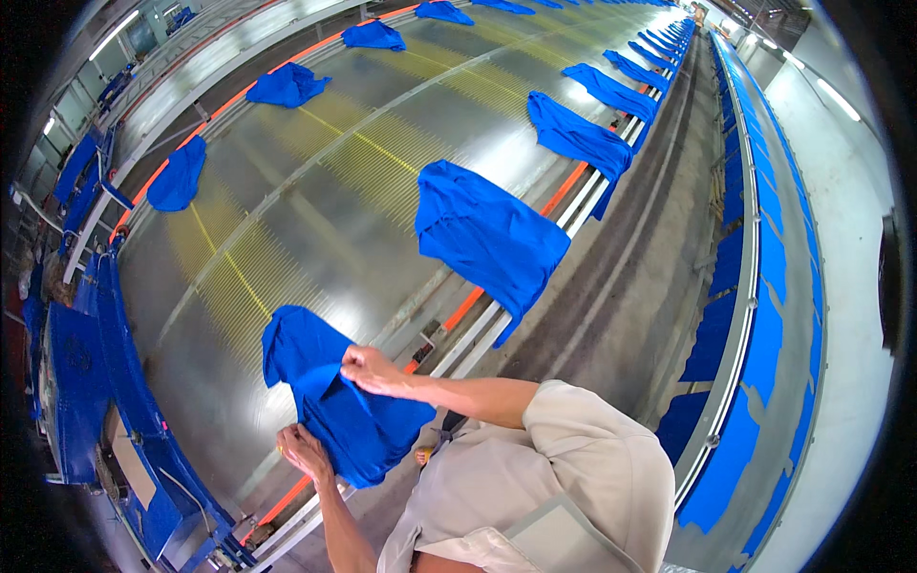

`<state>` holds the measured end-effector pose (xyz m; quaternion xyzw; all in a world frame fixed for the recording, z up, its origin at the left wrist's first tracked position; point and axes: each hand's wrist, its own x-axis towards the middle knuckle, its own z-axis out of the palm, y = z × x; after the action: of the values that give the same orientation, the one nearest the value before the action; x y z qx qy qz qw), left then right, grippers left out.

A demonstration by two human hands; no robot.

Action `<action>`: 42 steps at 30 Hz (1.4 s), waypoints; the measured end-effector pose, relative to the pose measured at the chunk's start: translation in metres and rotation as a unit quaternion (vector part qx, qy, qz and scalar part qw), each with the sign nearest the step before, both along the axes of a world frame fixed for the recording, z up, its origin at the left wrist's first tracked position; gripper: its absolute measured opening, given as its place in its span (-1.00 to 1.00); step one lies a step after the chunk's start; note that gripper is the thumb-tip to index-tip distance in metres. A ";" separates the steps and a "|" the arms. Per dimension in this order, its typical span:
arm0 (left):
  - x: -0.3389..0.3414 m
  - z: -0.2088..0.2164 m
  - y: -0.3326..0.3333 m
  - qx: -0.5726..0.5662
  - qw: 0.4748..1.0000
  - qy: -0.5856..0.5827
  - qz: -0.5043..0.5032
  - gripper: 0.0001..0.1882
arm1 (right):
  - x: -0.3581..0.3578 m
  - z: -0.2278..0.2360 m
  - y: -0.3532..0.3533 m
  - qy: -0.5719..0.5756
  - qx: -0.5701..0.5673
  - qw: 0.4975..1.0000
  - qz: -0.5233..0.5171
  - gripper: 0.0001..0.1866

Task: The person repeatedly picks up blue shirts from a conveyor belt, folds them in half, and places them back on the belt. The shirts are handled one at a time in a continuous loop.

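A blue fabric piece lies partly over the near edge of the long table, its lower part hanging over the rail by my body. My right hand is closed in a pinch on a lifted edge of this cloth, which stands up in a fold. At the cloth's left edge, my left hand has its fingers closed on the border. A second blue fabric piece drapes over the same table edge, farther along to the right.
The long shiny table has yellow striped patches and an orange-and-white edge rail. More blue pieces line both its sides, such as a bunched one. Right of the aisle runs another table with blue strips.
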<state>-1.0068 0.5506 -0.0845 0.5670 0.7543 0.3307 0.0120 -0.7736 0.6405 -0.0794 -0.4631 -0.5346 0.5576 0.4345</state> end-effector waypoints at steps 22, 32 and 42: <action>-0.077 0.118 -0.061 0.183 0.629 -0.755 -0.041 -0.80 | 0.112 0.121 0.030 0.287 -0.075 0.945 -0.136 -0.91; -0.049 0.034 -0.073 0.073 0.650 -0.749 0.106 -0.90 | 0.150 0.017 0.063 0.247 -0.205 0.945 -0.068 -0.91; -0.050 0.063 -0.018 -0.261 0.767 -0.574 0.121 -0.69 | 0.147 0.038 0.067 -0.012 -0.308 0.949 0.072 -0.59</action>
<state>-1.0565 0.5326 -0.0214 0.1506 0.7266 0.3837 0.5497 -0.6266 0.7080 -0.0412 -0.5408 -0.3742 0.7196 0.2231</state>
